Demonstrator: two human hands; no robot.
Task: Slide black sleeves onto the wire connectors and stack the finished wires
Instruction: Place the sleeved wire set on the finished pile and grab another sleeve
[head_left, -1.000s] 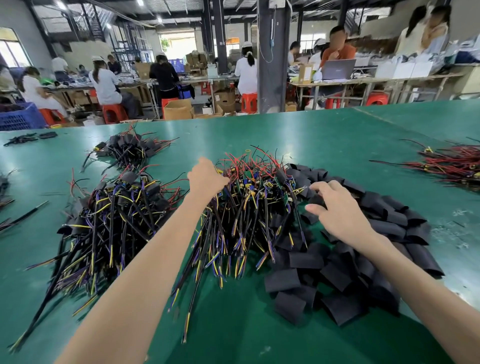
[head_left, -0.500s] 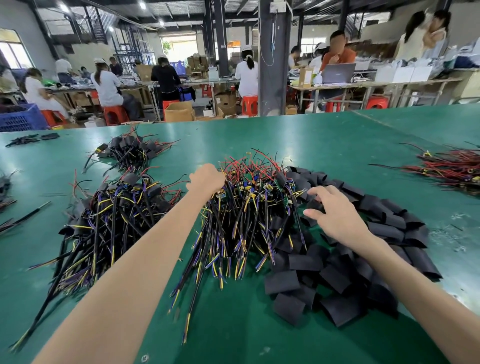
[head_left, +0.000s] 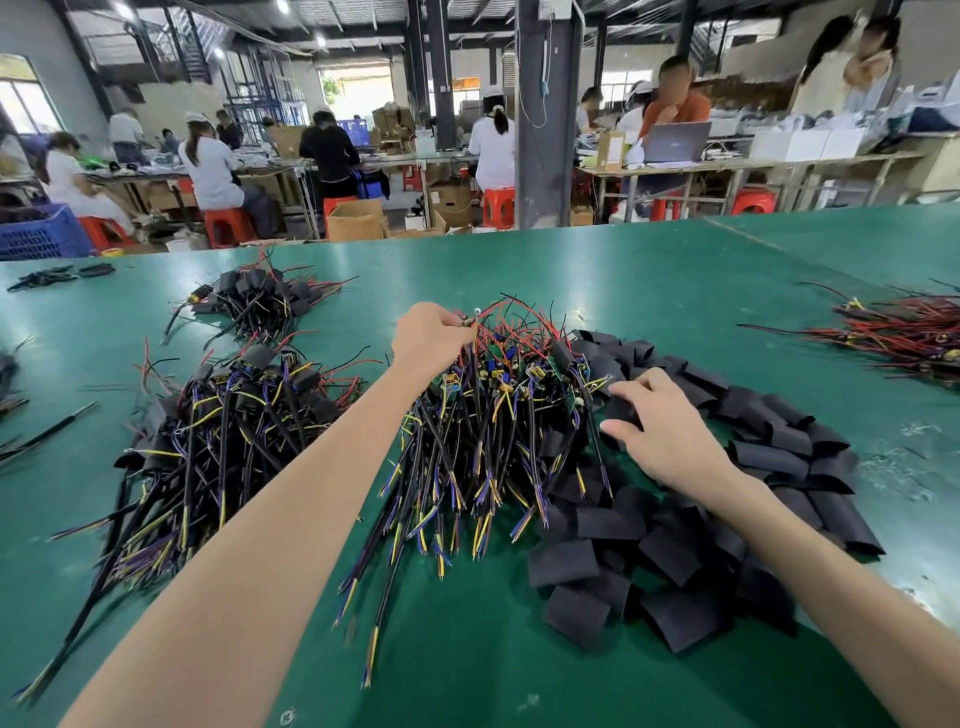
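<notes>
Flattened black sleeves (head_left: 769, 457) (heaped) beside multicoloured wires (head_left: 467, 441)

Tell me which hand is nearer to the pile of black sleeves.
Right. The right hand lies on the pile of black sleeves, pinching a sleeve at its left edge. The left hand is apart, across the middle wire pile, gripping wires at its far end.

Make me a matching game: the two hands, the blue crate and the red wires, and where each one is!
Things:
1. left hand
2. right hand
3. blue plastic crate
4. bundle of thin red wires

Places:
A. right edge of the green table
B. holding a flat black sleeve on the sleeve heap
C. pinching wires at the far end of the middle wire pile
D. beyond the table, far left

Pairs: 1-C, 2-B, 3-D, 4-A
</notes>
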